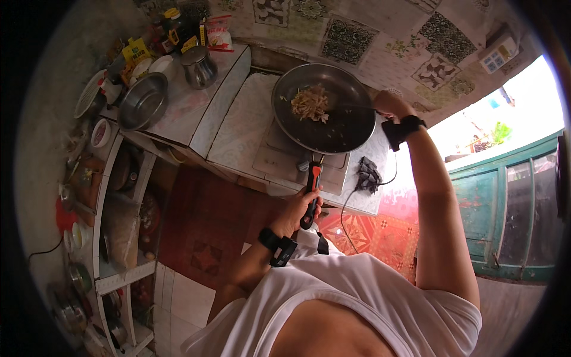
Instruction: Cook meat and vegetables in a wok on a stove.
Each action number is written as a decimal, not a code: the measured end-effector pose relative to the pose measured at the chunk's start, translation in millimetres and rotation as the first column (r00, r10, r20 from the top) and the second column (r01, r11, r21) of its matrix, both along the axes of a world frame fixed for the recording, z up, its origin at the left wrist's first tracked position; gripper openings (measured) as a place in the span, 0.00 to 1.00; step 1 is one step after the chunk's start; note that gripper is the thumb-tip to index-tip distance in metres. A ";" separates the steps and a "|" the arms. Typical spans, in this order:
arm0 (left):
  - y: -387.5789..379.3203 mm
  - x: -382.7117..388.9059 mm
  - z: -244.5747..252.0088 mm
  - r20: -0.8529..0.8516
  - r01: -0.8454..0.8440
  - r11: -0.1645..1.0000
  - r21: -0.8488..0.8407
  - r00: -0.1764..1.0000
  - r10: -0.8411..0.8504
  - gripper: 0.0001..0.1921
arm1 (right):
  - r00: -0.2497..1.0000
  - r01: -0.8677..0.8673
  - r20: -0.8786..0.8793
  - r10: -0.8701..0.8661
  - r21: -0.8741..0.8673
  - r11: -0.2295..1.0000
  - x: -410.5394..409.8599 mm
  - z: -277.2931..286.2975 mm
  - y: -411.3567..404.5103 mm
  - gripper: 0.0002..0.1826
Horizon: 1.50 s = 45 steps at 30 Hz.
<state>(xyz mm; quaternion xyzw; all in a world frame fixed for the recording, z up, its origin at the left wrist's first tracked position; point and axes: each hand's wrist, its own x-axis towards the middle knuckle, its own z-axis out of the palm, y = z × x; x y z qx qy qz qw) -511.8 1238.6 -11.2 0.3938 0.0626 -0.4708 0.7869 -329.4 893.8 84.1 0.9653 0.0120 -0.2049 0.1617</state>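
A dark frying pan [348,131] sits over a gas stove [281,156], with a heap of pale shredded food [311,104] on the left part of its base. Its black and orange handle [315,176] points toward me, and my left hand [303,207] is closed around it. At the pan's right rim my right hand [392,105] grips a thin dark utensil [352,107] that reaches over the pan to the food. The utensil's end is hard to make out among the food. Each wrist wears a black strap with a small device.
A dark crumpled cloth [368,175] and a cable lie at the counter's right. On the left counter stand a metal basin [143,102], a steel pot [199,67], a white bowl [163,68] and seasoning packets. Tiled shelves [127,276] run down the left; a green cabinet [475,209] is at right.
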 end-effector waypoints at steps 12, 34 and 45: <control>0.7 2.9 3.2 -0.007 -0.006 0.999 0.041 1.000 0.006 0.18 | 0.852 -0.322 0.511 0.110 0.346 0.881 -112.1 68.7 95.2 0.13; 7.4 -0.3 -2.2 0.031 -0.047 0.999 -0.022 0.998 0.047 0.25 | 0.914 -0.066 0.405 -0.032 0.227 0.972 -129.0 33.0 95.3 0.18; 12.2 7.3 -50.6 0.128 0.105 0.967 -0.233 0.989 -0.077 0.28 | 0.852 -0.043 0.506 -0.134 0.323 0.945 -166.8 26.6 105.0 0.18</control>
